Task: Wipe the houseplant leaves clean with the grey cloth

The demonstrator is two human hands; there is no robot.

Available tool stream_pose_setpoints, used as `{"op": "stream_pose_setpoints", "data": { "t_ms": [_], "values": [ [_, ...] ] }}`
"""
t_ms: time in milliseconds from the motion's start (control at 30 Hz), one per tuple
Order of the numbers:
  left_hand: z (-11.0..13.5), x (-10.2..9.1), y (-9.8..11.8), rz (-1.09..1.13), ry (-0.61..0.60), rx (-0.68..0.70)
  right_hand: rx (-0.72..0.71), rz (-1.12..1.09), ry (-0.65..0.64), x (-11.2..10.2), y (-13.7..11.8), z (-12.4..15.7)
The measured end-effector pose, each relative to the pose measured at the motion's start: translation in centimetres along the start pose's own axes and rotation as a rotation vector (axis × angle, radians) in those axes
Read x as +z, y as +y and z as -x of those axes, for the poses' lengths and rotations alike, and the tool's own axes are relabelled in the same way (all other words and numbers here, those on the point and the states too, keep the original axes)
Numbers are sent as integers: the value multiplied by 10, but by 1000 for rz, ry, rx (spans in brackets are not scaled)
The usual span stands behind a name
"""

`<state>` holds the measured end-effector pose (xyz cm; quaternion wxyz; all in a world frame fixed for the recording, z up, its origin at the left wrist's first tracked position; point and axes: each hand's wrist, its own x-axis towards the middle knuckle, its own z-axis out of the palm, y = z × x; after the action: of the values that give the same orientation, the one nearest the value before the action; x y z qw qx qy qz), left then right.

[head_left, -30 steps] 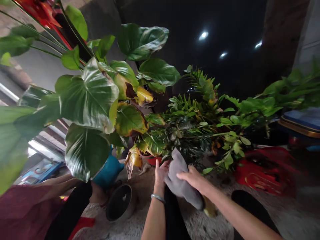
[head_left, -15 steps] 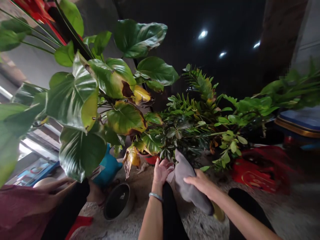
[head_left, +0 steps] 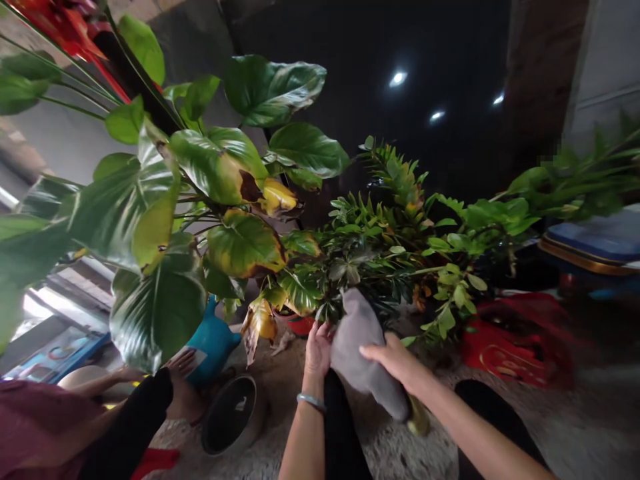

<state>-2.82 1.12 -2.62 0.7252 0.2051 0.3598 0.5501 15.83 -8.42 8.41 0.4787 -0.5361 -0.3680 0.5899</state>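
A grey cloth [head_left: 357, 347] hangs in my right hand [head_left: 393, 363], which grips it with the thumb on top. The cloth's upper end is against the small dark green leaves [head_left: 345, 267] of a low plant. My left hand [head_left: 319, 347], with a bracelet on its wrist, is palm up just left of the cloth, its fingers stretched out under those leaves. Whether the fingertips touch a leaf I cannot tell. Behind them shows part of a red pot [head_left: 300, 325].
Big heart-shaped leaves [head_left: 155, 313], some yellow and brown, spread on the left. A dark round pot [head_left: 230, 413] sits on the floor. A co-worker in a maroon top [head_left: 37, 423] is by a blue container [head_left: 213, 347]. A red bag [head_left: 515, 343] lies right.
The cloth and my right hand have moved slightly left and up, closer to my left hand. My left fingers are closer together and higher at the leaves. The view has shifted slightly.
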Motion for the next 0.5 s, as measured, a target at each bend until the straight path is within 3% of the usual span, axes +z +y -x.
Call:
{"op": "stream_pose_setpoints", "data": {
  "t_ms": [67,167,333,400,500],
  "values": [
    [0,-2,0,26,26,-15,37,60,-75,-7,6,18],
    [0,-2,0,35,59,-12,28,45,-146,-19,-14,33],
    [4,3,-1,21,86,2,-206,-249,45,-31,-62,-6],
    [6,5,0,13,88,-10,-111,-375,116,-34,-55,-23],
    [6,3,1,17,76,-11,115,-426,192,-38,-15,-19]
  ]
}}
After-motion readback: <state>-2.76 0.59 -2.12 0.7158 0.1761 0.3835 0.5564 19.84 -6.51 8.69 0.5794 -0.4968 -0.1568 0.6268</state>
